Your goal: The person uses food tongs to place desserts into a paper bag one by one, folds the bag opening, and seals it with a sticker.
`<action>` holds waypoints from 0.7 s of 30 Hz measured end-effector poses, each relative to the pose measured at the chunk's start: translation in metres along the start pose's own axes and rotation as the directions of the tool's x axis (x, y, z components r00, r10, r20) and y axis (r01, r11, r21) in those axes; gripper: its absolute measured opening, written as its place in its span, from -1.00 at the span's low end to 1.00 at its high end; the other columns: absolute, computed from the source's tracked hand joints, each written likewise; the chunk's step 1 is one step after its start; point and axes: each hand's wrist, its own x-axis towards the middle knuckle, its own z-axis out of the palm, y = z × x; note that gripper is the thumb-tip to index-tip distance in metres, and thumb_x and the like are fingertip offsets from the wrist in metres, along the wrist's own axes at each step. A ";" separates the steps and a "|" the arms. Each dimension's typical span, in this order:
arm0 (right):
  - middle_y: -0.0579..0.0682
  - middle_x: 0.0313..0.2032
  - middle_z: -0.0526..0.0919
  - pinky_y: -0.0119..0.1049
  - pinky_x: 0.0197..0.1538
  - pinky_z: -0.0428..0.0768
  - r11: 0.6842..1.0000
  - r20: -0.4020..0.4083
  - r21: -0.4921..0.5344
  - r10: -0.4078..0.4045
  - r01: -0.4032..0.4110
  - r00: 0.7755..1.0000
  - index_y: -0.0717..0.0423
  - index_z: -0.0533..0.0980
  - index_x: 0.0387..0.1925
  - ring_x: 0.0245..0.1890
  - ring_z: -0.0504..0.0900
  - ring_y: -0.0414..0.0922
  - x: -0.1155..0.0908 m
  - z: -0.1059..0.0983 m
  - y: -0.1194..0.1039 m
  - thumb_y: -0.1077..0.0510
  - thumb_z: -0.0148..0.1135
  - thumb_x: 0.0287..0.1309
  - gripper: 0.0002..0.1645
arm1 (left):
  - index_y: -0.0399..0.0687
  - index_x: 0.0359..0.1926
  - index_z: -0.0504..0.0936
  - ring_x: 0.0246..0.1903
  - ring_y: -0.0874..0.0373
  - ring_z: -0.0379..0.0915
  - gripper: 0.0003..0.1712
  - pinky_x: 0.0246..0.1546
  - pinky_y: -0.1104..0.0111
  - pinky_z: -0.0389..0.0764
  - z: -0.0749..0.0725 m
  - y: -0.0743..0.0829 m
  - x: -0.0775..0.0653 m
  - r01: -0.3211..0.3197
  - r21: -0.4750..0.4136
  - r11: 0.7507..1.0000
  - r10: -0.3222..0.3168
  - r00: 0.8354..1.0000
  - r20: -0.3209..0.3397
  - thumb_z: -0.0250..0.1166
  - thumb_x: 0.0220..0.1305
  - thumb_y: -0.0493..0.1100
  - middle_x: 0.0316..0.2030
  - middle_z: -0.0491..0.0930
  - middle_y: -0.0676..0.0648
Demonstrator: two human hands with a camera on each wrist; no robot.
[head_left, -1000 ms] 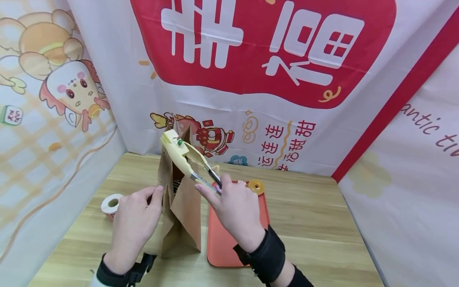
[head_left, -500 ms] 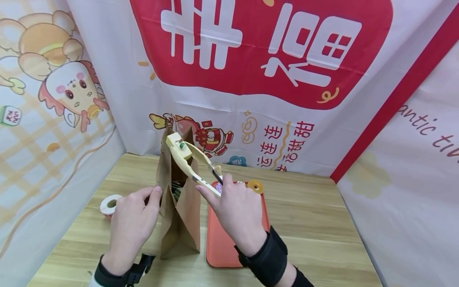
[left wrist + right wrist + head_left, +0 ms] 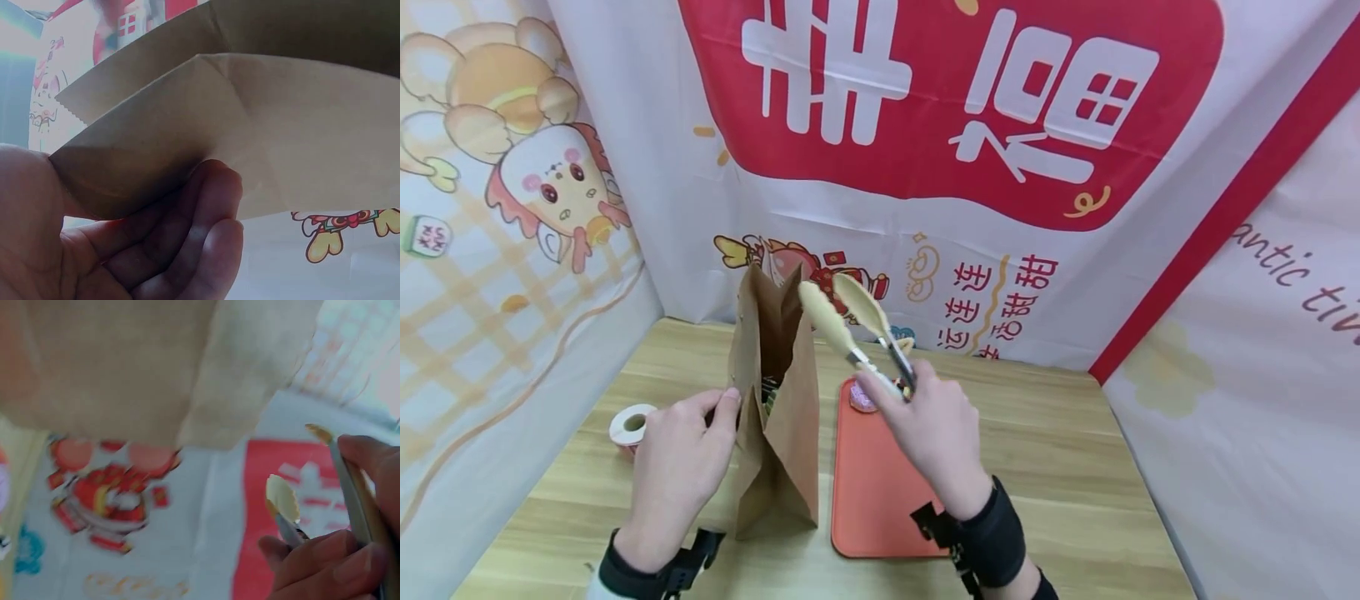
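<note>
A brown paper bag (image 3: 792,454) stands upright on the wooden table with its mouth spread. My left hand (image 3: 685,462) pinches its left rim between thumb and fingers. In the left wrist view the curled fingers (image 3: 219,187) lie against the paper (image 3: 312,131). Dark green-striped contents show inside the bag. My right hand (image 3: 936,442) grips a pair of tongs (image 3: 824,317) with cream tips, just right of the bag's mouth. The tips are spread, and nothing sits between them. The right wrist view also shows one pale tip (image 3: 284,499) apart from the other.
A red tray (image 3: 880,500) lies right of the bag, a purple-iced doughnut (image 3: 862,399) at its far left corner. My right hand hides other items there. A label roll (image 3: 631,427) stands left of the bag. Printed cloth (image 3: 880,242) hangs behind the table.
The tongs held a pale yellow cake-like piece with a green dot over the bag; the piece is now out of sight. The right hand has moved right with the tongs. The left hand stays put.
</note>
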 end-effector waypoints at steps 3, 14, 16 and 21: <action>-0.06 -0.65 0.42 -0.19 -0.66 0.31 0.991 0.015 0.046 0.125 -0.126 0.992 0.04 0.45 -0.41 -0.71 0.40 -0.10 0.012 0.007 0.034 -0.73 -0.06 -0.05 -0.09 | -0.01 -0.35 0.74 -0.39 -0.12 0.59 -0.60 -0.47 0.00 0.46 0.001 0.000 0.001 -0.013 0.001 1.000 0.013 1.000 -0.014 0.04 0.48 0.01 -0.52 0.61 -0.06; 0.02 -0.66 0.43 -0.18 -0.70 0.27 0.939 0.057 -0.169 0.312 -0.299 0.948 0.14 0.45 -0.52 -0.71 0.43 -0.04 0.003 0.067 0.138 -0.77 -0.02 -0.16 0.01 | 0.08 -0.61 0.54 -0.50 -0.05 0.48 -0.54 -0.56 0.12 0.39 0.003 0.001 0.002 -0.021 0.013 1.000 0.021 1.000 -0.001 0.04 0.49 0.00 -0.67 0.43 -0.01; 0.01 -0.68 0.41 -0.18 -0.72 0.25 0.933 0.065 -0.208 0.315 -0.295 0.947 0.14 0.44 -0.55 -0.74 0.40 -0.06 -0.004 0.079 0.145 -0.80 -0.08 -0.18 0.04 | 0.08 -0.62 0.53 -0.51 -0.04 0.47 -0.54 -0.58 0.14 0.39 0.004 0.001 0.001 -0.025 0.013 1.000 0.025 1.000 -0.004 0.05 0.48 -0.01 -0.67 0.42 -0.01; -0.06 -0.72 0.32 -0.22 -0.74 0.19 0.918 0.088 -0.248 0.338 -0.308 0.937 0.07 0.36 -0.69 -0.77 0.35 -0.09 -0.019 0.102 0.152 -0.77 -0.07 -0.14 -0.03 | 0.06 -0.70 0.39 -0.55 -0.02 0.41 -0.48 -0.61 0.21 0.32 0.005 0.002 0.001 -0.026 0.012 1.000 0.026 1.000 -0.003 0.03 0.49 -0.01 -0.73 0.32 0.00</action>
